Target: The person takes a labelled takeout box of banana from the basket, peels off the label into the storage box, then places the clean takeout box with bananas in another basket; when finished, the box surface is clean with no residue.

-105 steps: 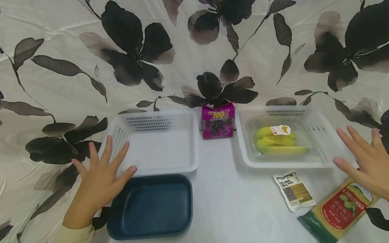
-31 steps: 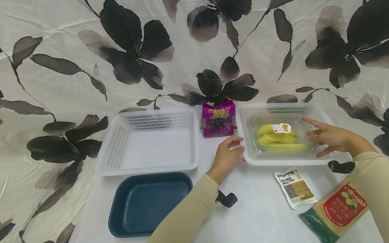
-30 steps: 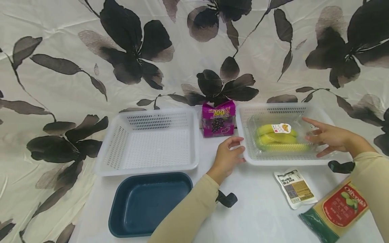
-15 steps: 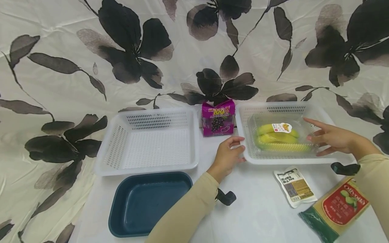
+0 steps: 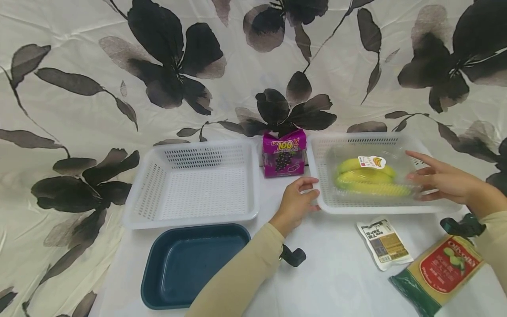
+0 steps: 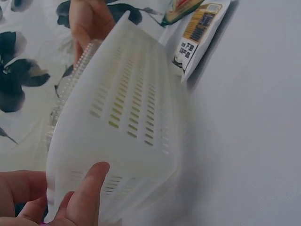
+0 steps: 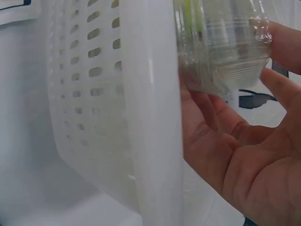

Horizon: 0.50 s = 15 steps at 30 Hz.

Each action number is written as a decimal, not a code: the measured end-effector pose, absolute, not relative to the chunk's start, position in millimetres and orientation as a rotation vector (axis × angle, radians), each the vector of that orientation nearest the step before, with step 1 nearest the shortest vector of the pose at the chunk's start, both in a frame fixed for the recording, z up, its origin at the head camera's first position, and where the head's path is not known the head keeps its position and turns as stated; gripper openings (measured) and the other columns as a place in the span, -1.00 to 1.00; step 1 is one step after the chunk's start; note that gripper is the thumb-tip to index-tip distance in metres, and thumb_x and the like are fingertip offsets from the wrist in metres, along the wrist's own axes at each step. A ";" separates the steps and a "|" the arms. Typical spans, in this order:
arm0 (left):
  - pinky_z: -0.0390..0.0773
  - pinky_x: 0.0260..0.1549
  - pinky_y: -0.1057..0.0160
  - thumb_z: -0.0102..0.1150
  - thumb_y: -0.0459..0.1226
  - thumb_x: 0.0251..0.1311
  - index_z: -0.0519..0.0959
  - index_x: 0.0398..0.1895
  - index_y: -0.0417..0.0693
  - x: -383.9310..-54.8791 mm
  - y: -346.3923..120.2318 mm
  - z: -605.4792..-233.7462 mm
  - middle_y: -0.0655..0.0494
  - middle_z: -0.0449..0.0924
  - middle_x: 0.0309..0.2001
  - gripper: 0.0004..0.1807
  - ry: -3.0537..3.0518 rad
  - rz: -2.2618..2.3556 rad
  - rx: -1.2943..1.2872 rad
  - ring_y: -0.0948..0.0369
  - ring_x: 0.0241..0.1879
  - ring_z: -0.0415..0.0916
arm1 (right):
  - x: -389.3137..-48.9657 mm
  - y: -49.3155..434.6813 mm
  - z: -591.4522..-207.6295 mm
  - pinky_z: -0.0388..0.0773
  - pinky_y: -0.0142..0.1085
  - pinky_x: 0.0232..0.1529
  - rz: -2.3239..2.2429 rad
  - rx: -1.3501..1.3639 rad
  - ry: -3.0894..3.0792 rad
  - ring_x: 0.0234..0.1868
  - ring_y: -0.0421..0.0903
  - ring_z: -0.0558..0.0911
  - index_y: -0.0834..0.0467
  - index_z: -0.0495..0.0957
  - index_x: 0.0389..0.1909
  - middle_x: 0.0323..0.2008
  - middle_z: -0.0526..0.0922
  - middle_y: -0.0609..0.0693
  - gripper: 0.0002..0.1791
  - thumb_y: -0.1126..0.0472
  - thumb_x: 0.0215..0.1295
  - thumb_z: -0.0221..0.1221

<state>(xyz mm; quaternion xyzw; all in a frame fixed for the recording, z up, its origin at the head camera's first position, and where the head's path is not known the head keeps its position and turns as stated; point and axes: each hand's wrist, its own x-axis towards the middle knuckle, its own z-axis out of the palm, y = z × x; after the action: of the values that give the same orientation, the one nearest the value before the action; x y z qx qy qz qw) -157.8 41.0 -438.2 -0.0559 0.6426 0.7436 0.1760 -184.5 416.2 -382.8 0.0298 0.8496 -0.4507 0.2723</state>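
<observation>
My left hand [image 5: 296, 202] holds the right white basket [image 5: 368, 210] at its near left corner. In the left wrist view the thumb lies against the outer wall of the basket and the other fingers are at its rim. A clear plastic box of bananas [image 5: 366, 177], with a white sticker on its lid, is over the inside of that basket. My right hand [image 5: 455, 182] grips the right end of this box. In the right wrist view its fingers curl round the end of the clear box [image 7: 235, 47], close beside the basket rim [image 7: 153, 94].
A second white basket [image 5: 253, 215] stands to the left, with a dark blue tray [image 5: 196, 304] in front of it. Between the baskets is a purple candy bag [image 5: 284, 158]. A small white pouch [image 5: 384, 244] and an Olivoilà pasta packet [image 5: 439, 273] lie at the front right.
Both hands, first spread apart at the sides, have come to the right basket: the left to its corner, the right to the banana box. Since half a second ago, the box has shifted slightly right.
</observation>
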 end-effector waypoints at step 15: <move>0.79 -0.24 0.09 0.20 -0.46 0.33 0.59 0.16 -0.12 -161.6 37.4 -437.6 -0.23 0.53 0.19 -0.65 1.760 2.101 -0.121 0.12 -0.10 0.64 | -149.3 404.5 -353.1 0.75 0.02 -0.11 -1.186 0.065 2.490 0.07 0.18 0.51 -0.36 -0.56 0.58 0.34 0.05 0.54 -0.05 0.00 0.61 0.00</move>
<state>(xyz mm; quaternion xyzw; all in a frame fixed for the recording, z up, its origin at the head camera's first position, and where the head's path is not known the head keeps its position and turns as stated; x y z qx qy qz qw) -161.6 37.4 -437.6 -0.0433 0.6290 0.7506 0.1978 -149.3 404.5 -353.1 0.0230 0.8861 -0.4220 0.1901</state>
